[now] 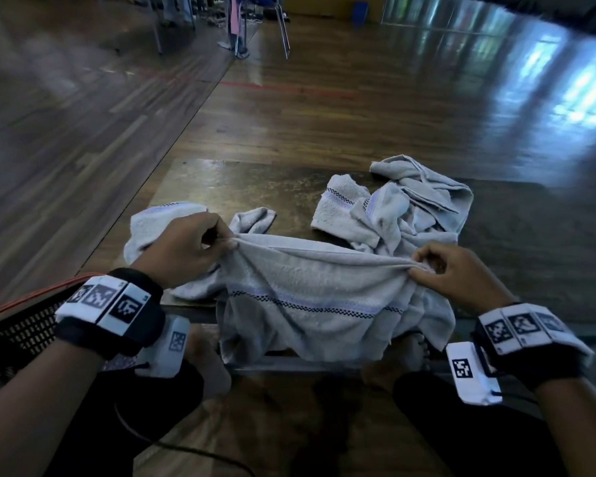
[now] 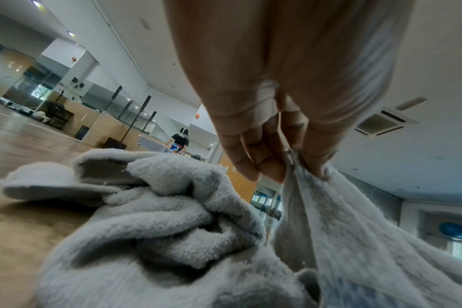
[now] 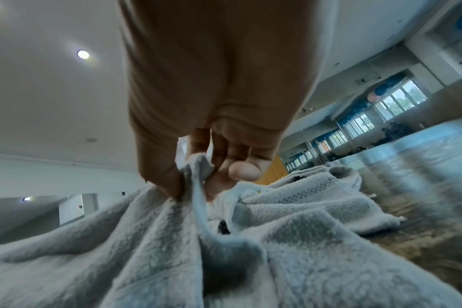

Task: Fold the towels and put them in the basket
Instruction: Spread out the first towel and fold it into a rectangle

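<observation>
Three grey towels are counted on the bench point(image 1: 255, 187): one held towel point(image 1: 310, 297) at the near edge, one left towel point(image 1: 152, 228), one crumpled towel point(image 1: 403, 204) farther back. One black mesh basket point(image 1: 18, 332) is seen at the left. Two hands are counted, the left hand point(image 1: 183, 249) and the right hand point(image 1: 458, 273).

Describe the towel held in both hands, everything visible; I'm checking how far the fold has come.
The towel is pale grey terry cloth with a lilac stripe edged in dark checks. It is unfolded and rumpled. The left hand and right hand each pinch its raised far edge, pulling it taut between them. Its near part hangs over the table edge.
</observation>
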Demonstrator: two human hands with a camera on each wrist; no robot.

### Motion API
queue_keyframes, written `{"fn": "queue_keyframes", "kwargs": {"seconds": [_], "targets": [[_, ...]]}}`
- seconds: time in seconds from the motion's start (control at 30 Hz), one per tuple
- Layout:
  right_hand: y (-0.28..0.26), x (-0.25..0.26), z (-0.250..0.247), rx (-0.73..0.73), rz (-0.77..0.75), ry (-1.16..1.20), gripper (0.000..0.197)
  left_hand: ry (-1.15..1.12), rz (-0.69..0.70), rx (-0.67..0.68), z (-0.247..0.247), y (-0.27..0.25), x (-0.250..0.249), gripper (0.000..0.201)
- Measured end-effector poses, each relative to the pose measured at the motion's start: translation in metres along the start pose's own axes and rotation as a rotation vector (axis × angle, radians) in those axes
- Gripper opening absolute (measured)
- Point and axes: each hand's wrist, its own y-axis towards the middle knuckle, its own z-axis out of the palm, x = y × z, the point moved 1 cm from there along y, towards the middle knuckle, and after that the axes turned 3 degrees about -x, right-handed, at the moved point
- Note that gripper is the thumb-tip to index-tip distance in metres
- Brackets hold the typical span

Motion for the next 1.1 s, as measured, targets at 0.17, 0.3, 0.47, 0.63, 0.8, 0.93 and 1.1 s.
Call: {"fn": "queue_keyframes", "kwargs": {"seconds": [0.17, 0.3, 0.47, 0.63, 0.8, 0.93, 1.1], "targets": [[0.007, 0.004, 0.013, 0.022, -0.049, -0.022, 0.017, 0.081, -0.035, -0.052, 0.003, 0.006, 0.004, 0.007], [0.019, 0.010, 0.019, -0.016, -0.056, -0.029, 0.021, 0.134, -0.136, -0.112, 0.004, 0.013, 0.018, 0.007], [0.041, 0.017, 0.043, 0.112, -0.109, -0.091, 0.010, 0.233, -0.248, -0.084, 0.012, 0.018, 0.044, 0.011], [0.053, 0.007, 0.057, 0.090, -0.136, -0.198, 0.015, 0.247, -0.243, -0.012, 0.015, 0.031, 0.050, 0.015], [0.051, 0.008, 0.060, 0.024, -0.170, -0.250, 0.012, 0.256, -0.209, 0.038, 0.011, 0.031, 0.050, 0.015], [0.047, 0.012, 0.052, 0.012, -0.174, -0.229, 0.007, 0.192, -0.262, 0.062, 0.012, 0.027, 0.054, 0.015], [0.047, 0.013, 0.051, 0.156, -0.150, -0.184, 0.010, 0.169, -0.265, 0.091, 0.015, 0.028, 0.057, 0.016]]}}
